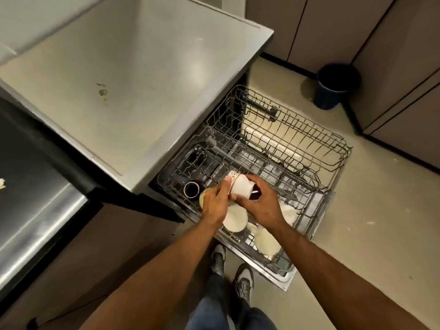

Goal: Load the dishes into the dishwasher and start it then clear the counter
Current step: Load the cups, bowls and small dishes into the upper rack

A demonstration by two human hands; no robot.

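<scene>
**Both hands on a mug above the pulled-out racks**

At about 6 o'clock from the middle of the view, the left hand (215, 201) and the right hand (258, 202) hold one white mug (240, 186) between them. The mug lies tilted on its side. The left hand's fingers curl round its patterned end, the thumb on top; the right hand's fingers wrap the other end from the 3 o'clock side.

The mug hangs over the lower rack (309, 210) of the open dishwasher, which is drawn out onto its door. Pale plates (235, 217) stand in that rack just beneath the hands, more of them toward 5 o'clock. A dark cup (191, 188) sits in the rack just at 9 o'clock of the left hand. The upper rack (297, 136) is pulled out too, toward 1 o'clock.

The grey worktop (119, 91) fills the 10 o'clock area. A dark bin (335, 85) stands on the floor at 2 o'clock.
</scene>
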